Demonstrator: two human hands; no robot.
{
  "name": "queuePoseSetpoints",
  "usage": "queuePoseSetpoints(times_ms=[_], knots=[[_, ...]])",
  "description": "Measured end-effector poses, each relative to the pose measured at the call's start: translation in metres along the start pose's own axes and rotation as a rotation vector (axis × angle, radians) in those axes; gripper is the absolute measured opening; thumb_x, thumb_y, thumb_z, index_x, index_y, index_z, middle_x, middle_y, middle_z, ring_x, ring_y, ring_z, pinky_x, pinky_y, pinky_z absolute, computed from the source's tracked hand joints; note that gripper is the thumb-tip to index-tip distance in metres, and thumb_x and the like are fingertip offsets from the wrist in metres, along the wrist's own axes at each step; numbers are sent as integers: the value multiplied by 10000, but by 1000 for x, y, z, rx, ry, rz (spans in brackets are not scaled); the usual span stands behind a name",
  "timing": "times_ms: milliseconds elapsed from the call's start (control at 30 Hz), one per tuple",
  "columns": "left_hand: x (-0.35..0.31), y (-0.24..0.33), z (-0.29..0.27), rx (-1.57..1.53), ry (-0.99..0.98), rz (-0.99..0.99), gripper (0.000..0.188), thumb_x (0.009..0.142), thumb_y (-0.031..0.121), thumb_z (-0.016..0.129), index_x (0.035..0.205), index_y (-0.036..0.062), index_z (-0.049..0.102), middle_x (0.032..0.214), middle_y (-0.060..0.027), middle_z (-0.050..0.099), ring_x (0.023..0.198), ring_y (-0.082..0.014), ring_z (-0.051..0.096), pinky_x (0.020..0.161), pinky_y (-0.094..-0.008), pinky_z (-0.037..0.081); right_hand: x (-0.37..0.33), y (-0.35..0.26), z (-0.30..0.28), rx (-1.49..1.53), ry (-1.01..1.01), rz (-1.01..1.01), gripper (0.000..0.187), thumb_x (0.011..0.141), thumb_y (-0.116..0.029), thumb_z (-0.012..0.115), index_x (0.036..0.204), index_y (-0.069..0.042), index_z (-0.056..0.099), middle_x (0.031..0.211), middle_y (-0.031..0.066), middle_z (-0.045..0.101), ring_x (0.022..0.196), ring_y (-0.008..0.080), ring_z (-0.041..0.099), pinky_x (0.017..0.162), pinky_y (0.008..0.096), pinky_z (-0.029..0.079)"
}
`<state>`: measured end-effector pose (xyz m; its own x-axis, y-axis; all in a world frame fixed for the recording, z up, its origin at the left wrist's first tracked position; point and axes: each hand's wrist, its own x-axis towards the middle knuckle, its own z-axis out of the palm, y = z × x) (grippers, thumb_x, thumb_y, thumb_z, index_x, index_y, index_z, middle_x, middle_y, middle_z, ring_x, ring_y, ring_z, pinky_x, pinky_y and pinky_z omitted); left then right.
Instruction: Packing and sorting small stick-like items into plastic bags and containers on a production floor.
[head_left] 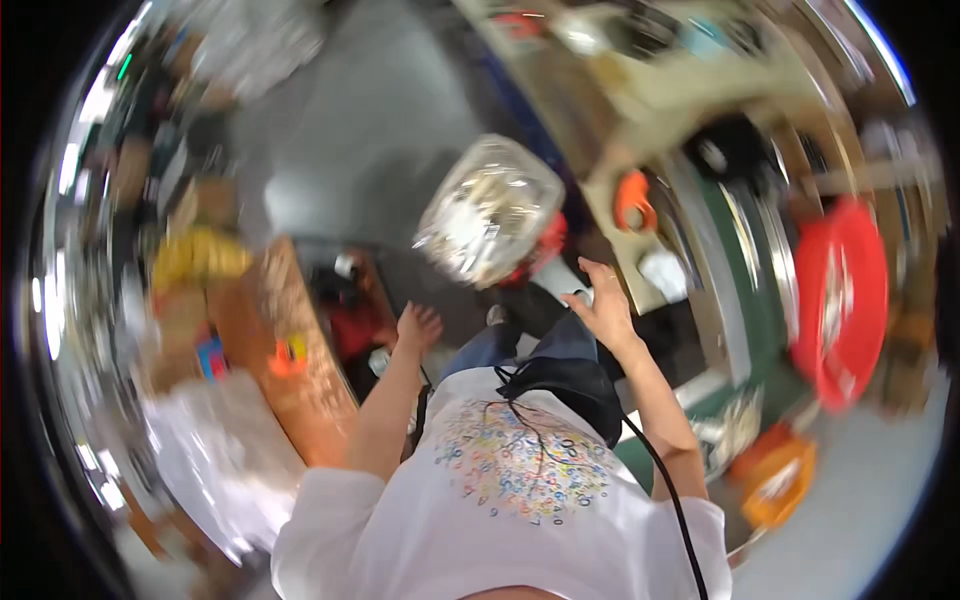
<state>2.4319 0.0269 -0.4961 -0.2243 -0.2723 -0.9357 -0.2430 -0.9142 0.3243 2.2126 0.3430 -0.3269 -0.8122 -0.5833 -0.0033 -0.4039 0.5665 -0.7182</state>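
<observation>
My left hand is held out in front of my body with its fingers apart and nothing in it. My right hand is also empty, thumb and fingers spread. Ahead of both hands stands a container lined with clear plastic, with pale contents that are too blurred to name. A red object shows at its near right side. Neither hand touches the container.
To the left is a brown worktop with a small orange item and a large translucent bag beside it. On the right are an orange tool-like object, a red basin and an orange container. Motion blurs much.
</observation>
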Motion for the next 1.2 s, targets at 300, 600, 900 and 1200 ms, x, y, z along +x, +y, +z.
queuePoseSetpoints(times_ms=[300,600,900,1200], knots=[[48,18,72,-409,-102,9,549,849,496,378,1234,105,364,1178,-102,421,1039,-284,436,849,-545,350,185,-76,106,-488,-630,-854,981,553,-351,775,1317,2,270,1323,189,326,1276,316,261,1076,414,175],[88,-17,92,-122,-275,146,149,776,188,535,855,64,561,666,-34,536,568,-184,534,537,-357,482,226,-38,150,-503,-763,-942,898,567,-575,679,1245,-50,414,1213,121,473,1199,288,366,1006,483,218],[-7,12,112,532,706,705,215,759,197,567,937,82,532,796,-168,614,771,-373,579,649,-449,446,229,-5,156,-601,-792,-956,832,585,-599,647,1212,-91,451,1190,126,458,1133,303,428,944,532,290],[-17,-24,138,-498,-141,398,566,883,467,441,1255,40,408,1233,-82,471,1120,-183,450,944,-333,354,226,-25,136,-552,-771,-911,1023,592,-685,585,1317,-21,302,1344,192,316,1268,349,258,1029,560,117]])
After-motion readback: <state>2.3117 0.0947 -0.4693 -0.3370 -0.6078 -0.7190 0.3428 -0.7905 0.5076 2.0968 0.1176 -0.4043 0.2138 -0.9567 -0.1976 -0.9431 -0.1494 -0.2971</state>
